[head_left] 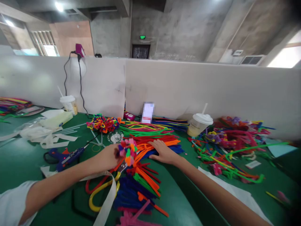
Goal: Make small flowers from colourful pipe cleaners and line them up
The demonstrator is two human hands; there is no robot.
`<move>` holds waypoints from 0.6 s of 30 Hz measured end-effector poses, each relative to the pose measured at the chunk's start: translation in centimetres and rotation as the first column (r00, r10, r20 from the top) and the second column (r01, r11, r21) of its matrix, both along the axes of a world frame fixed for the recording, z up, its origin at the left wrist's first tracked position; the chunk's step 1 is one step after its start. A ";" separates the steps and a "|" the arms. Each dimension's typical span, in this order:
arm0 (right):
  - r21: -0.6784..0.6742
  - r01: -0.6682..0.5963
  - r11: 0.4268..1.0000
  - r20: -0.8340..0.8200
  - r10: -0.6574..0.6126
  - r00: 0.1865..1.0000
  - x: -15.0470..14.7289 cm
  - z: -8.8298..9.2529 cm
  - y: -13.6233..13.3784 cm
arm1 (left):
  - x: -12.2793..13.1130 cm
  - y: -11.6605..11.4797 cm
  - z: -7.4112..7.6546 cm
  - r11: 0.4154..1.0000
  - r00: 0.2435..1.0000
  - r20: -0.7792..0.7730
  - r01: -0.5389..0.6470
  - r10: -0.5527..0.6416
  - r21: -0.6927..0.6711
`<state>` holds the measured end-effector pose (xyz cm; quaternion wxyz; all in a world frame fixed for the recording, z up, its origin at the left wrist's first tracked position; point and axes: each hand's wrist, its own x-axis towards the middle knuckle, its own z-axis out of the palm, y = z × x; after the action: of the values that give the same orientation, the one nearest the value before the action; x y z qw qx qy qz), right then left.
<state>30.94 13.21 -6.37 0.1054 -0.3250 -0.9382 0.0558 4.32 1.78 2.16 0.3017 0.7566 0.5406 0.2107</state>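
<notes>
My left hand (114,156) is closed around a small bunch of bent, fuzzy pipe cleaner pieces (128,151) in pink, orange, green and blue. My right hand (162,152) rests on orange pipe cleaners (170,143), thumb and fingers apart. Red pipe cleaners (162,138) lie just behind it, with blue ones under the orange. Below my left hand are yellow-handled scissors (94,197), their blades partly covered. Cut lengths of blue pipe cleaner (131,190), along with orange, green and red ones, spread across the table in front of me.
A blue glue gun (70,158) lies at left near white ribbon strips (56,138). Behind are a heap of colourful twisted pieces (103,124), a dish of white bits (115,137) and a phone (147,112). A lidded cup (199,124) and tangled pipe cleaners (230,150) stand at right.
</notes>
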 end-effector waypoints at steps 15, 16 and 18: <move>-0.067 0.123 0.990 -0.128 -0.130 0.983 -0.7 -0.9 0.4 | -0.5 -3.2 -1.7 0.996 0.782 -0.618 0.090 -0.084 -0.021; -0.064 0.125 0.990 -0.131 -0.132 0.983 -0.7 -1.0 0.4 | -0.4 -3.4 -1.7 0.994 0.773 -0.626 0.106 -0.099 -0.026; -0.063 0.137 0.989 -0.122 -0.144 0.982 -0.6 -1.1 0.4 | -0.2 -3.7 -1.8 0.991 0.769 -0.629 0.128 -0.118 -0.029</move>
<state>30.29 13.64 -7.45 0.1591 -0.3890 -0.9025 0.0940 4.08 -1.92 0.34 0.1112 0.8194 0.5579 -0.0698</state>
